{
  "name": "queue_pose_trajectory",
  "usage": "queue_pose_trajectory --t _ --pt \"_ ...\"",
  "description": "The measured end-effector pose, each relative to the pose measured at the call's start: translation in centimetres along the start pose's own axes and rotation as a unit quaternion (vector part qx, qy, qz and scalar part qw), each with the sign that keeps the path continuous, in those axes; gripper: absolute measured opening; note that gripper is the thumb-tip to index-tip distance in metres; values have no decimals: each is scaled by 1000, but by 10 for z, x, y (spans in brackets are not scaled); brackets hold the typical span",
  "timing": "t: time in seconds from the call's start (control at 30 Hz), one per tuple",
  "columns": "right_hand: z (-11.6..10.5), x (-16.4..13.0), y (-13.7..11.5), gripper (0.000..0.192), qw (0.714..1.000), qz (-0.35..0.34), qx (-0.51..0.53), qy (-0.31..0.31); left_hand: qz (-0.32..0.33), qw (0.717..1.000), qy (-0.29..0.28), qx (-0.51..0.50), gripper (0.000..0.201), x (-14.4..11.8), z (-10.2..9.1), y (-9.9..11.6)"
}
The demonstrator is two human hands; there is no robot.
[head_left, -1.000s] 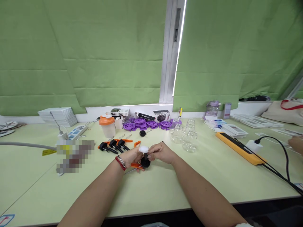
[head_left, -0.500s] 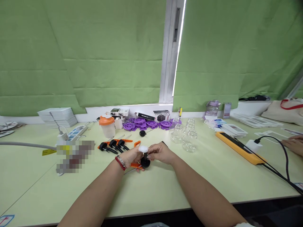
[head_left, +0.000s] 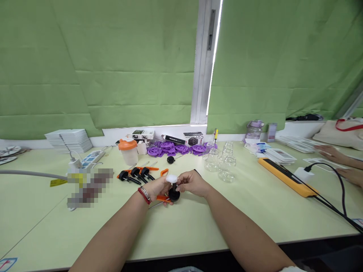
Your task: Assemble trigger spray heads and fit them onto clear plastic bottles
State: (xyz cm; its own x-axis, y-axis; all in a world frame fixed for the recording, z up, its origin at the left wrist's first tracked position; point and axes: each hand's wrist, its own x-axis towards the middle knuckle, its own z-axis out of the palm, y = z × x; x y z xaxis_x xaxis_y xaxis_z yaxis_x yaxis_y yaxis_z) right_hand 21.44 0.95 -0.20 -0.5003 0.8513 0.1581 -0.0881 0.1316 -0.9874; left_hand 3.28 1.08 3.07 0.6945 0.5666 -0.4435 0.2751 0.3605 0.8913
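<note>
One black piece (head_left: 174, 195) sits just below the frame's centre, topped by one white cap (head_left: 171, 178); the left hand (head_left: 159, 189) grips it, the right hand (head_left: 194, 183) pinches it. Three black-and-orange cranks (head_left: 136, 172) and one cup (head_left: 130, 155) occupy left of centre.

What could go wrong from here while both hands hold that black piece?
The black piece might slip if the left hand or right hand loosens. The clear cups stand near the right hand, so a careless sweep could knock one.
</note>
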Motion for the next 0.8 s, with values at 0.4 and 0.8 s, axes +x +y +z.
queue_pose_trajectory --t 0.4,0.8 --pt "0 -1 -1 30 1000 -4 -6 -7 4 1000 1 3 61 0 0 0" --pt "-1 0 0 34 1000 -3 -8 -23 -3 1000 12 12 65 -2 3 3"
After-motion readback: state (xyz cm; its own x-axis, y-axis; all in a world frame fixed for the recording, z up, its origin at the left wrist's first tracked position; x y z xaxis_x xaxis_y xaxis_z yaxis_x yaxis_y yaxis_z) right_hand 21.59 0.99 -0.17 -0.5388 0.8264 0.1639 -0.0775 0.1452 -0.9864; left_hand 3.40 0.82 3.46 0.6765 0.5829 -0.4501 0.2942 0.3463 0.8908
